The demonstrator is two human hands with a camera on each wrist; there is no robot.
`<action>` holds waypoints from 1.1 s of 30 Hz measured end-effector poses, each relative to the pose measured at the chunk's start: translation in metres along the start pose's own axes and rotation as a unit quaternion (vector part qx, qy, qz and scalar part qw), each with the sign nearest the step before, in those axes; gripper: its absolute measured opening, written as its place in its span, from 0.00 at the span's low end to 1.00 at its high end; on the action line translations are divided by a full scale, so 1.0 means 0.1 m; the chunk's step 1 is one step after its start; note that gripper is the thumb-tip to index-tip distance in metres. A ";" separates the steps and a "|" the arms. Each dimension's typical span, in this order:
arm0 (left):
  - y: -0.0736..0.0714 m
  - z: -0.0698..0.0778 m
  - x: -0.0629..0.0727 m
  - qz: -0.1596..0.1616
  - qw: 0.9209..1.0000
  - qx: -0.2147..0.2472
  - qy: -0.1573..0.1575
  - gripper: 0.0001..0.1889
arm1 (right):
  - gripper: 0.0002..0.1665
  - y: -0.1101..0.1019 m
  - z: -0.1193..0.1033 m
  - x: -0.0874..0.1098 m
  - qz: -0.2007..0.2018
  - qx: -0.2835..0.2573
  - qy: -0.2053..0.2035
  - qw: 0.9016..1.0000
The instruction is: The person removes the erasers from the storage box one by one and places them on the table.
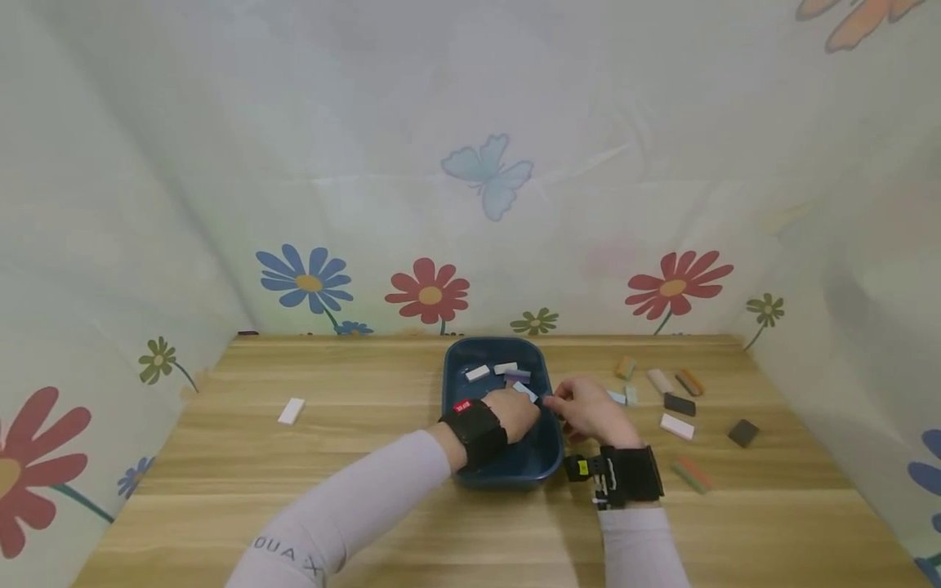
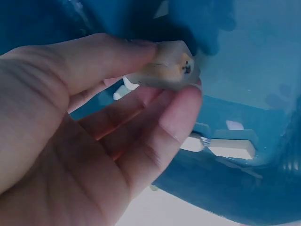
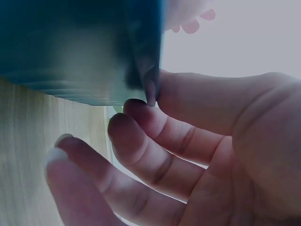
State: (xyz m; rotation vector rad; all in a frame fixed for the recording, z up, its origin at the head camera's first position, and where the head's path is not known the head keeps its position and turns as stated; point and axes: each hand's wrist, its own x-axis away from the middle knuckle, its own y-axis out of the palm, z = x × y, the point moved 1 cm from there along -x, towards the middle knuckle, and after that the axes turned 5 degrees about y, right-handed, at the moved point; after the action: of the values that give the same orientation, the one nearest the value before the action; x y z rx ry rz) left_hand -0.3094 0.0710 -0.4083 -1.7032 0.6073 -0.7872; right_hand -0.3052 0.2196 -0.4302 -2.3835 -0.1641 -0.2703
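A dark blue plastic bin (image 1: 542, 467) stands in the middle of the table. Over its inside, my left hand (image 1: 512, 412) pinches a small whitish eraser (image 2: 162, 68) between thumb and fingers; a peach-coloured patch and a tiny dark print show on the eraser's end. Two white erasers (image 1: 478, 373) and a purple-and-blue eraser (image 1: 518, 376) lie on the bin's floor near the far end. At the bin's right side, my right hand (image 1: 591, 408) grips the rim between thumb and forefinger, its other fingers loosely curved outside the wall, as the right wrist view shows.
Several loose erasers lie right of the bin, among them a black one (image 1: 680, 404), a pinkish-white one (image 1: 677, 426), a dark square one (image 1: 743, 433) and an orange-and-green one (image 1: 691, 474). A single white eraser (image 1: 291, 411) lies far left. Flowered cloth (image 1: 353, 196) hangs behind the table.
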 end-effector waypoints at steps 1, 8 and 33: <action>-0.01 0.00 0.02 0.001 1.000 -0.001 0.001 0.06 | 0.12 0.01 0.00 0.00 -0.001 -0.002 0.001 1.000; -0.08 -0.17 0.10 0.033 0.997 0.056 0.039 0.11 | 0.12 0.02 -0.01 -0.01 -0.006 -0.002 -0.005 1.000; 0.72 -1.81 1.66 0.162 0.927 0.299 -0.159 0.14 | 0.12 0.00 0.00 0.00 -0.009 0.001 0.005 1.000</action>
State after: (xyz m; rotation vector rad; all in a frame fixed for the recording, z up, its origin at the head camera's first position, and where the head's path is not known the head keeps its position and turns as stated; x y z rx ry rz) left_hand -0.3401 -0.1828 -0.4153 -1.0939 0.3567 -0.3850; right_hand -0.3055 0.2191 -0.4304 -2.3793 -0.1811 -0.2908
